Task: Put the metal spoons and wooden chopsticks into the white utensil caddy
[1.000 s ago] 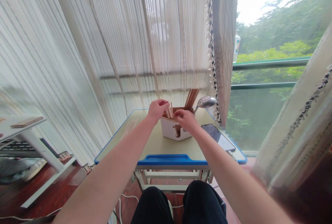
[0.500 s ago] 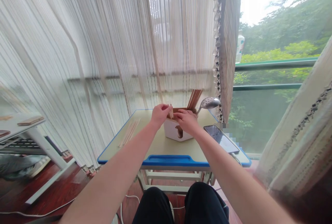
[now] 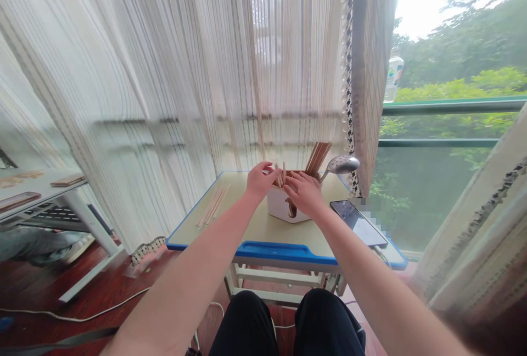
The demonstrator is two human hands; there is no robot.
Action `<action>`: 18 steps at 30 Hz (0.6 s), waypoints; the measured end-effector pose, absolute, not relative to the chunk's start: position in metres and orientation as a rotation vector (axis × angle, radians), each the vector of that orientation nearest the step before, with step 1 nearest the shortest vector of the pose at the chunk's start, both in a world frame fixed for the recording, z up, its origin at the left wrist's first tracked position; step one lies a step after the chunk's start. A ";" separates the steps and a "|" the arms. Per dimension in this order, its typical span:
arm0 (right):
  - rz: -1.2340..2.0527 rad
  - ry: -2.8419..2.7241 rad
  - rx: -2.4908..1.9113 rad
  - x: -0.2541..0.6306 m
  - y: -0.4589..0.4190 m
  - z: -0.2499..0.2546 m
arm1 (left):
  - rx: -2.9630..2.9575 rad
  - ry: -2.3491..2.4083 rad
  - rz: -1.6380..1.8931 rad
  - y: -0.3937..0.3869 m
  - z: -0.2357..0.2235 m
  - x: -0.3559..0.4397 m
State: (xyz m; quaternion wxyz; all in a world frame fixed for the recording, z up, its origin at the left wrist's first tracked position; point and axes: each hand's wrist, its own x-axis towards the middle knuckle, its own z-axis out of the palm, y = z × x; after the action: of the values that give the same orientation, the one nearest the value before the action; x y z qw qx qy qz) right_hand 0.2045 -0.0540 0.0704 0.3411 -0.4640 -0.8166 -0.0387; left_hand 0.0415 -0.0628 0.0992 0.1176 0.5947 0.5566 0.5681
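A white utensil holder (image 3: 276,206) with a brown inside and a cut-out in its front stands on the desk. Several pale wooden chopsticks (image 3: 280,173) lean apart in its left part. My left hand (image 3: 259,183) is at that left side, its fingers loosely curved and slightly apart, the tips against the chopsticks. Over the front right rim lies my right hand (image 3: 305,191), fingers spread, fingertips near the same chopsticks. Darker brown chopsticks (image 3: 318,158) stand bundled at the back, beside a slotted metal ladle (image 3: 344,164) leaning right.
More pale chopsticks (image 3: 214,206) lie on the desk (image 3: 251,229) at left. A phone (image 3: 358,223) rests near the right edge. Another table (image 3: 41,188) with flat wooden pieces stands at far left, a person's leg and shoe under it. Curtains (image 3: 185,70) hang behind the desk.
The pale chopsticks, pinched together by my left hand before, now fan out in the holder as its fingers loosen. My right hand's fingers have spread a little. The whole view has shifted slightly.
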 end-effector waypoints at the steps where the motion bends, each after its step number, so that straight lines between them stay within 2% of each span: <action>1: -0.114 -2.107 -1.190 0.204 -0.054 0.070 | 1.742 1.653 1.701 -0.064 0.097 0.036; 6: -0.215 -1.894 -1.062 0.193 -0.076 0.069 | 1.644 2.002 1.823 -0.067 0.071 -0.010; 10: -0.220 -1.853 -0.722 0.163 -0.121 0.071 | 1.848 2.391 1.670 -0.083 0.029 -0.044; 13: -0.058 -1.956 -0.553 0.130 -0.140 0.062 | 1.956 2.574 1.485 -0.098 0.002 -0.065; 18: 0.363 -2.006 -0.696 0.073 -0.110 0.024 | 1.742 2.796 1.343 -0.114 -0.011 -0.100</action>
State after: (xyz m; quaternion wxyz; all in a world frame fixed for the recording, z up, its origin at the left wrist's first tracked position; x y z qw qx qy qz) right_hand 0.0728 -0.1097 0.0237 0.4739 -0.2846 -0.8200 0.1485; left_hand -0.1003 -0.1144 -0.0109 -0.2065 0.4791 0.7690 0.3694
